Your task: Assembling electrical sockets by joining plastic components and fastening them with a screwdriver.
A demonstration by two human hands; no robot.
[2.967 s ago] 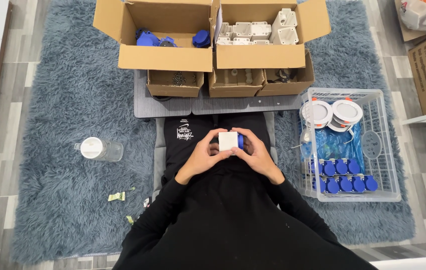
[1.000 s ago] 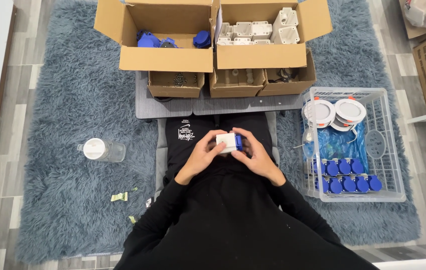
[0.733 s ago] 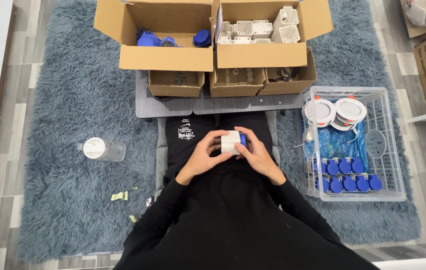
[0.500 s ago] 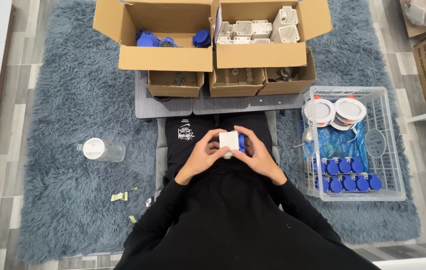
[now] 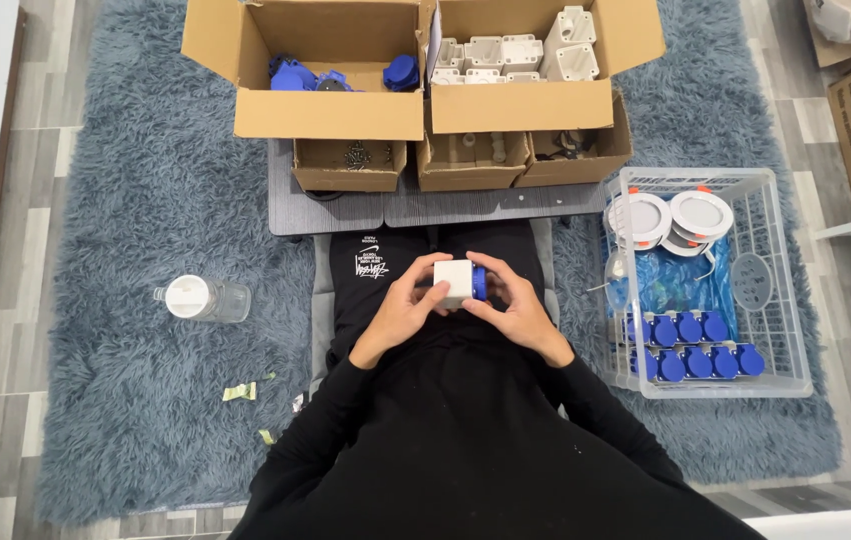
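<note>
Left hand: the left hand [image 5: 400, 312] is closed around the left side of the white box [image 5: 453, 281], fingers curled over its top edge.
Right hand: the right hand [image 5: 517, 312] is closed on the right side, against the blue cap [image 5: 478, 283] on that face.
Position of piece: the white box with its blue cap is held over the person's lap, just below the grey mat [image 5: 425, 205].
Change over 3 s: the piece sits in the same spot between both hands; only its tilt differs slightly, and the blue cap shows a little more on the right.
Meaning: the work reads as small fitting or pressing of cap to box, not a pick or a place.
Change in surroundings: none; the view has shifted a little.
Boxes ahead: 1 cardboard box [image 5: 317, 70] holds blue parts, 1 cardboard box [image 5: 530, 65] holds white housings.
Right of person: a wire basket [image 5: 775, 290] holds 2 round white lamps [image 5: 673, 217] and rows of blue-capped pieces [image 5: 690, 345].
Left of person: a clear bottle [image 5: 201, 299] lies on the blue rug [image 5: 125, 220].
</note>
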